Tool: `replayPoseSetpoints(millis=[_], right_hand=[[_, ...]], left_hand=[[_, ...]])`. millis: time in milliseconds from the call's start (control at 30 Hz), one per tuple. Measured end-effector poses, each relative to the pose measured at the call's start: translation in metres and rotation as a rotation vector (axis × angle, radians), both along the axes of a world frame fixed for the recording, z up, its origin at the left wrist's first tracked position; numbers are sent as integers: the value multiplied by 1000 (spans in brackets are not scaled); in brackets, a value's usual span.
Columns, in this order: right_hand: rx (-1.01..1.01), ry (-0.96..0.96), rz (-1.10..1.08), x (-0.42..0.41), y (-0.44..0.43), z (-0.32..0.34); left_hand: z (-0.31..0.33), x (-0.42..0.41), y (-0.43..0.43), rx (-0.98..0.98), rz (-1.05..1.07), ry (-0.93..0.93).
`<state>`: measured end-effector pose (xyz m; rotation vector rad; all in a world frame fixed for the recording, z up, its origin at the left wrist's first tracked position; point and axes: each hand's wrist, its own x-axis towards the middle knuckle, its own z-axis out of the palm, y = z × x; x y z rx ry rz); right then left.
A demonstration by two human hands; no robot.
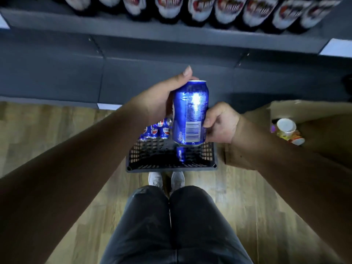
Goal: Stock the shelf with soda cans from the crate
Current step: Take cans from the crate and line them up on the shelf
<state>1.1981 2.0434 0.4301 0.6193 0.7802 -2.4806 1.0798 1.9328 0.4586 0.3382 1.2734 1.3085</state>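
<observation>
Stocking looks partly done, judging by the crate (171, 159): a cluster of blue cans (155, 129) stands at its far side, one more (181, 154) lies on the mesh bottom, and much of the floor of it is bare. The left hand (162, 100) wraps the upper part of a blue soda can (190, 113) held upright above the crate, and the right hand (221, 123) clamps its lower side. The dark shelf (171, 35) ahead carries a row of bottles (200, 8); no free slot for cans is visible. To the right, a cardboard box (314, 109) holding cups (285, 127) sits near the crate and could crowd the reach.
</observation>
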Motion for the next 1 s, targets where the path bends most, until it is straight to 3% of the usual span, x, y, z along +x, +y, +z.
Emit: replayPoseSetpoints(millis=[433, 633, 767, 1000], right_hand=[[349, 188, -34, -12, 17, 153], [375, 312, -40, -22, 7, 194], [378, 355, -33, -26, -1, 223], [445, 396, 7, -32, 5, 267]], left_hand=[[141, -1, 4, 310, 70, 316], [187, 3, -1, 315, 253, 421], [213, 8, -2, 386, 429, 395], [253, 2, 2, 410, 454, 462]])
